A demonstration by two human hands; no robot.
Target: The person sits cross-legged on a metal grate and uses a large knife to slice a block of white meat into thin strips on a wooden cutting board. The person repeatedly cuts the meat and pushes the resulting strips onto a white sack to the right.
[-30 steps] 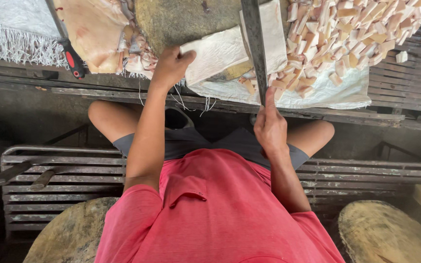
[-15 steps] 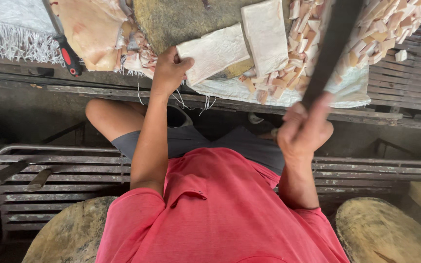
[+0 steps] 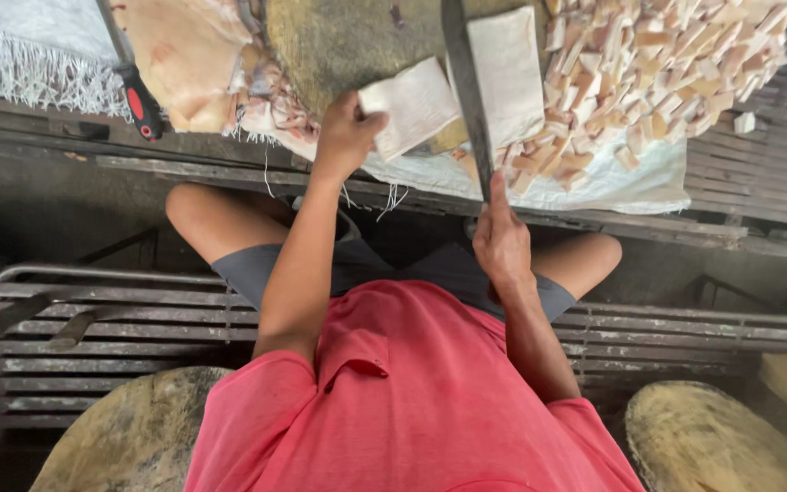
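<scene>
My left hand (image 3: 346, 135) grips the near end of a pale, flat slab (image 3: 416, 105) lying on a round wooden chopping block (image 3: 339, 41). My right hand (image 3: 501, 241) is shut on the handle of a long dark cleaver (image 3: 466, 91), whose blade comes down between that slab and a second pale slab (image 3: 507, 73) beside it. To the right lies a heap of small pale cut cubes (image 3: 658, 73) on a white sheet (image 3: 612, 187).
A red-handled tool (image 3: 138, 105) and a large pale sheet of skin-like material (image 3: 189, 55) lie at the left on the bench. Fringed white cloth (image 3: 20, 46) is far left. A metal rack (image 3: 120, 319) and two round blocks (image 3: 129, 437) (image 3: 721, 437) sit below me.
The cleaver, raised and tilted right half a second ago, has come back down onto the block between the two slabs. My left hand has kept hold of the slab.
</scene>
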